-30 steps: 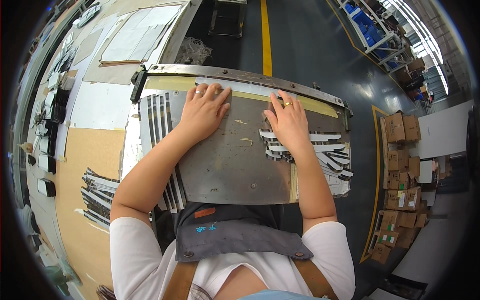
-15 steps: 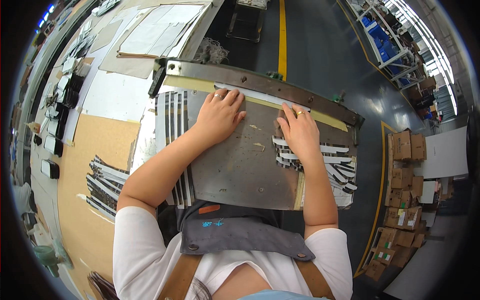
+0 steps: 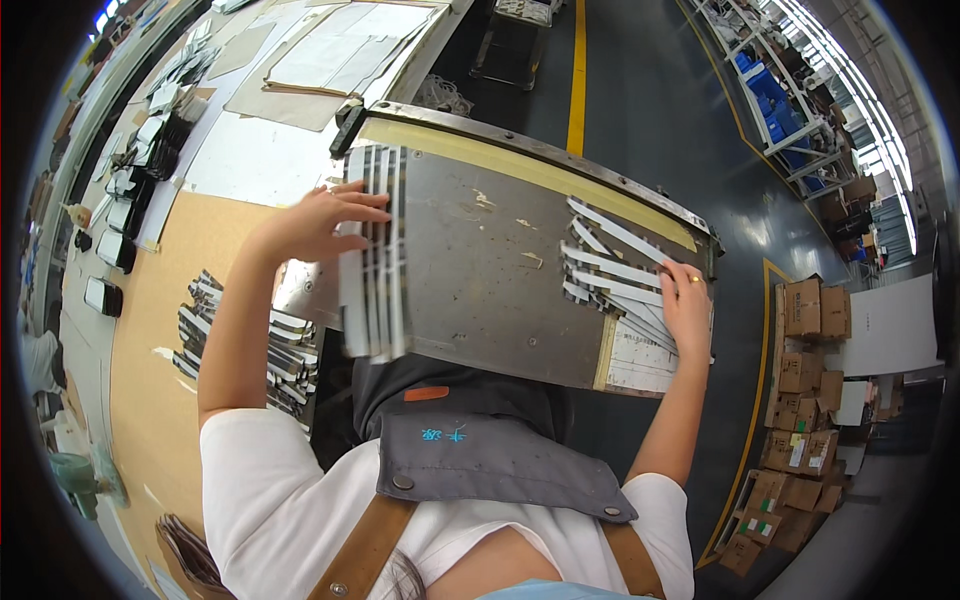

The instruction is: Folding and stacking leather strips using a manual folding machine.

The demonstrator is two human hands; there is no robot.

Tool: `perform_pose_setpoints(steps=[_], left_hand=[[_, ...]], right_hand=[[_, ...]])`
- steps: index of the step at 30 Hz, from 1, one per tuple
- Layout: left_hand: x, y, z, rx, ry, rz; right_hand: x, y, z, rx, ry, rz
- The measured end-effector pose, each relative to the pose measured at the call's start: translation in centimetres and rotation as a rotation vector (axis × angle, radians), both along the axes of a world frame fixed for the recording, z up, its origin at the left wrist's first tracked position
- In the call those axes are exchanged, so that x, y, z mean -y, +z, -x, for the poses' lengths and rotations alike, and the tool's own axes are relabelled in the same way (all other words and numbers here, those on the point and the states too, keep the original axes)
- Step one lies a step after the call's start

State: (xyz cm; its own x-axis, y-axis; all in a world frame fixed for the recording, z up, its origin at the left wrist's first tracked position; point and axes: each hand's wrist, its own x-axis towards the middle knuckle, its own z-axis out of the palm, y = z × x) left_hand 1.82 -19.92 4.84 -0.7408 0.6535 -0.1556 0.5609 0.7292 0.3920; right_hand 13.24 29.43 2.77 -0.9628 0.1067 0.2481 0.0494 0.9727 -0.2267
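Observation:
My left hand (image 3: 335, 222) is at the left side of a grey metal plate (image 3: 470, 270), its fingers spread over a row of long white-and-dark strips (image 3: 375, 280). The thumb is apart from the fingers, and this row is slightly blurred. On the plate's right side, my right hand (image 3: 686, 308) pinches the near end of a narrow white strip (image 3: 620, 232). That strip slants away to the far left, above a loose fanned pile of similar strips (image 3: 605, 272). Pale yellow tape (image 3: 520, 165) runs along the plate's far side, beside a metal bar (image 3: 540, 148).
More strips (image 3: 285, 350) lie on the tan board (image 3: 150, 390) to the left. Paper sheets (image 3: 345, 45) and black-and-white pieces (image 3: 160, 150) cover the far left table. Cardboard boxes (image 3: 800, 390) are stacked at right, beyond a floor aisle with a yellow line (image 3: 577, 80).
Both hands have left the far bar, where they lay on a white strip. My left hand moved left to the row of strips; my right came nearer and right, with a strip at its fingertips.

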Motion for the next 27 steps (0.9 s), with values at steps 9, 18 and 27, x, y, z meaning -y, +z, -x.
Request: perform_pose_setpoints(steps=[9, 18, 27], left_hand=[[-6.6, -4.3, -4.2, -0.421, 0.344, -0.025], [-7.4, -5.4, -4.3, -0.537, 0.225, -0.262], [-7.7, -6.1, -4.1, -0.576, 0.177, -0.24]], right_hand=[[9.0, 2.8, 4.4, -0.019, 0.286, 0.269], [23.4, -0.3, 12.3, 0.417, 0.37, 0.516], [23.7, -2.1, 10.8, 0.007, 0.365, 0.584]])
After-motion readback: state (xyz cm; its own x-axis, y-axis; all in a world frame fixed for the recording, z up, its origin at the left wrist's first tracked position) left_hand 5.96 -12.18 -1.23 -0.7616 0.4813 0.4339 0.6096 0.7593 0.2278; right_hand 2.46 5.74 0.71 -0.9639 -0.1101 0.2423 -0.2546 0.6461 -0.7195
